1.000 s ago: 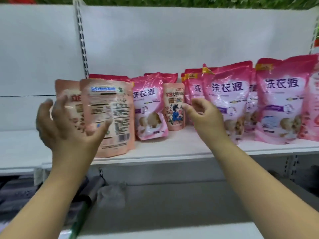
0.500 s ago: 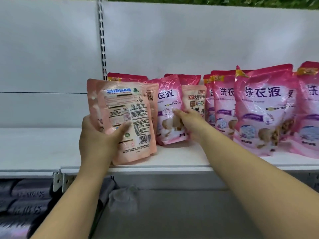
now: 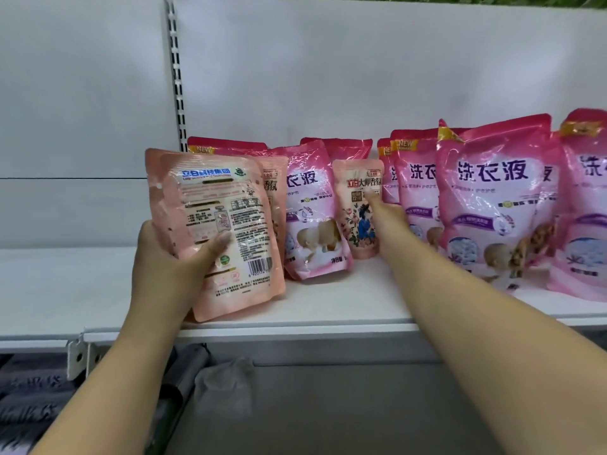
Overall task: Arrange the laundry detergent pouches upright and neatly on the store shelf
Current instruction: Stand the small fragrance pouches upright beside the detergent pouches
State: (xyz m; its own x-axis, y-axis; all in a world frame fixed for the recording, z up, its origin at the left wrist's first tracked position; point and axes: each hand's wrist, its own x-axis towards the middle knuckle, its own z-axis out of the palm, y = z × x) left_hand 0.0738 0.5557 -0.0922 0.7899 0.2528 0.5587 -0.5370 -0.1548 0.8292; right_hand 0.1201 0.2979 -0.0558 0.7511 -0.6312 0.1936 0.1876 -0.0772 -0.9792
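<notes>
White shelf (image 3: 345,310) held everything — big pink pouches (image 3: 496,205) stood in a row on the right. My left hand (image 3: 170,267) gripped a few peach pouches (image 3: 223,231), backs facing me, bottoms on the shelf. My right hand (image 3: 387,218) touched a small peach pouch (image 3: 358,208) standing farther back — fingers straight.
</notes>
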